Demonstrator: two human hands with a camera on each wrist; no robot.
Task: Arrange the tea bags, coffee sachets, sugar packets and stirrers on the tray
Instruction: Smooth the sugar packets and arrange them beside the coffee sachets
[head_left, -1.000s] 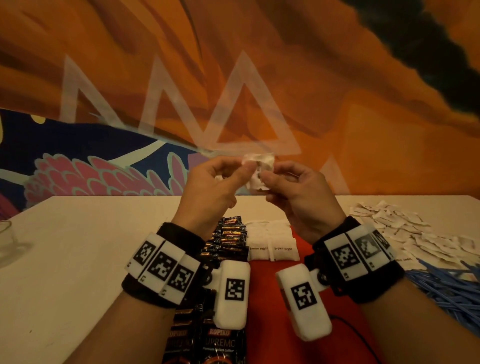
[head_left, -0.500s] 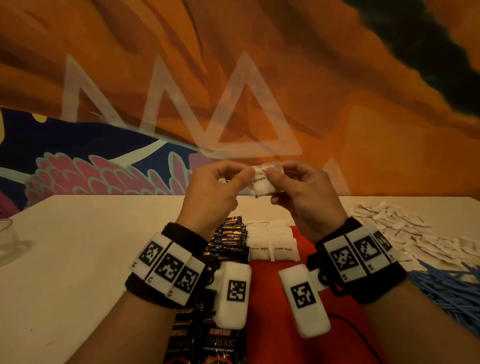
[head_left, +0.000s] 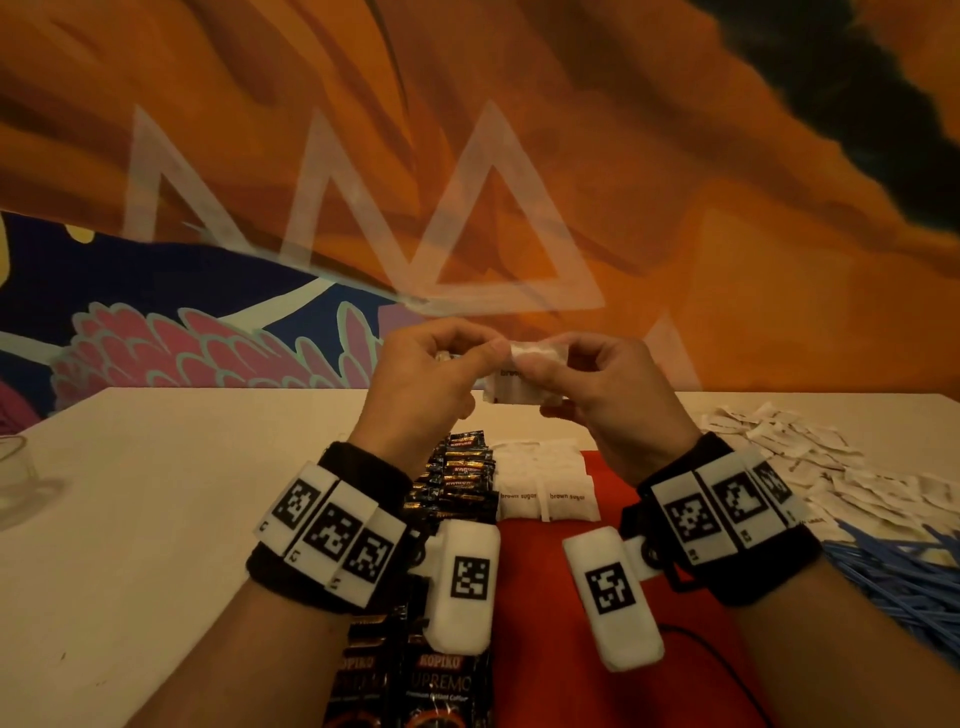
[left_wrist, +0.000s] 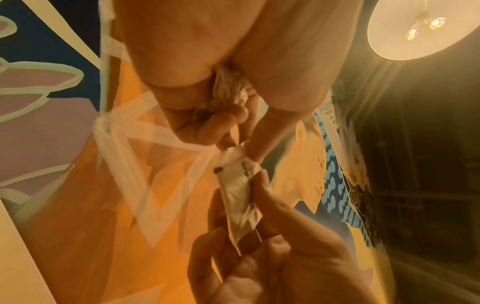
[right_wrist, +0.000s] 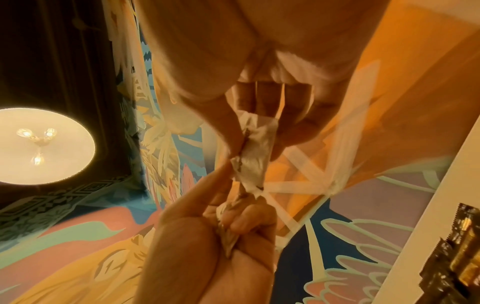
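Both hands are raised above the red tray (head_left: 540, 613) and hold white brown sugar packets (head_left: 524, 382) between them. My left hand (head_left: 421, 379) pinches the packets' top edge with thumb and forefinger, and more crumpled white packets (left_wrist: 226, 88) are tucked in its palm. My right hand (head_left: 602, 384) grips the same sugar packets (right_wrist: 255, 148) from the other side. On the tray lie rows of white sugar packets (head_left: 543, 483) and a column of dark coffee sachets (head_left: 462, 478).
A heap of loose white packets (head_left: 810, 467) lies on the table at the right, with blue stirrers (head_left: 904, 577) in front of it. A clear glass (head_left: 13, 473) stands at the table's left edge. A painted wall rises behind the white table (head_left: 156, 493).
The packets held between the hands have been turned and pulled a little wider apart, and both hands have shifted slightly.
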